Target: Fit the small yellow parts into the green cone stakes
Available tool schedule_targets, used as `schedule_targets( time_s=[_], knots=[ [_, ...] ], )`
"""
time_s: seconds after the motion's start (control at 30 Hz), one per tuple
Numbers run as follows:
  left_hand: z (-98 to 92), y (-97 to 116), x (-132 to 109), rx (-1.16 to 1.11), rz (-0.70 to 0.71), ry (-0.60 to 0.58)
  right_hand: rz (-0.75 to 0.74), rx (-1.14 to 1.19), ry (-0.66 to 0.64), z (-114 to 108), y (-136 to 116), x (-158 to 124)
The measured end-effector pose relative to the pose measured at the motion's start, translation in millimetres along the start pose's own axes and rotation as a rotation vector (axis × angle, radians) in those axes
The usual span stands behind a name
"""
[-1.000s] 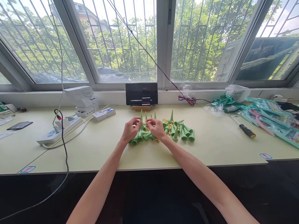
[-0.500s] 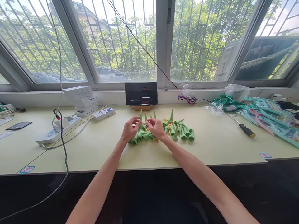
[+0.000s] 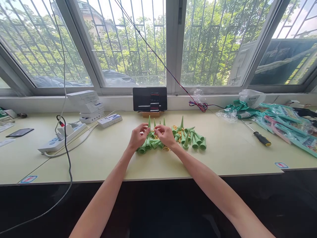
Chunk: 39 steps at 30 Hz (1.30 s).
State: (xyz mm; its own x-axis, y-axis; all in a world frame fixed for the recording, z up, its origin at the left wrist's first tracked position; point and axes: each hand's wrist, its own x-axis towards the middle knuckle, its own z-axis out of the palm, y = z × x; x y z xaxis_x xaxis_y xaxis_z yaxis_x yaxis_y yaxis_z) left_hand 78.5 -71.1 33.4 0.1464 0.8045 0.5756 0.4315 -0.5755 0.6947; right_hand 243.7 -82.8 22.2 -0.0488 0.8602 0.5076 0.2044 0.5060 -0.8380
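My left hand (image 3: 139, 136) is closed around an upright green plastic cone (image 3: 149, 122), whose pointed tip rises above the fingers. Close beside it, my right hand (image 3: 165, 135) pinches thumb and forefinger together near that cone's side; whatever is between those fingertips is too small to make out. Around and under both hands lies a pile of similar hollow green cones (image 3: 195, 144), some standing point up, others on their sides with round openings facing me. Small yellow pieces (image 3: 174, 128) are scattered among them. My hands hide part of the pile.
Behind the pile, a dark screen (image 3: 138, 99) with a timer display leans on a brown stand. At left are white boxes (image 3: 85, 102), a power strip (image 3: 61, 138) and a hanging black cable (image 3: 68, 158). A screwdriver (image 3: 262, 138) and teal plastic packages (image 3: 292, 129) lie at right.
Both hands stay in nearly the same place. My right fingertips shift very slightly by the cone, and the timer digits have advanced.
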Motion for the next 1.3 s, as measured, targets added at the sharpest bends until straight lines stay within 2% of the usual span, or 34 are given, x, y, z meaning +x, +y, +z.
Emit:
schedule_targets(
  time_s=[0.73,1.03,1.3],
  knots=[
    [-0.4,1.4,-1.0,0.0,0.004,-0.008,-0.029,0.013,-0.019,-0.7,2.2,0.0],
    [0.5,-0.4,-1.4,-0.035,0.015,-0.027,0.011,0.029,-0.03,-0.1,2.7,1.1],
    [0.6,2.7,-1.4,-0.009,-0.005,-0.015,-0.04,-0.024,-0.035,-1.9,2.9,0.5]
  ],
)
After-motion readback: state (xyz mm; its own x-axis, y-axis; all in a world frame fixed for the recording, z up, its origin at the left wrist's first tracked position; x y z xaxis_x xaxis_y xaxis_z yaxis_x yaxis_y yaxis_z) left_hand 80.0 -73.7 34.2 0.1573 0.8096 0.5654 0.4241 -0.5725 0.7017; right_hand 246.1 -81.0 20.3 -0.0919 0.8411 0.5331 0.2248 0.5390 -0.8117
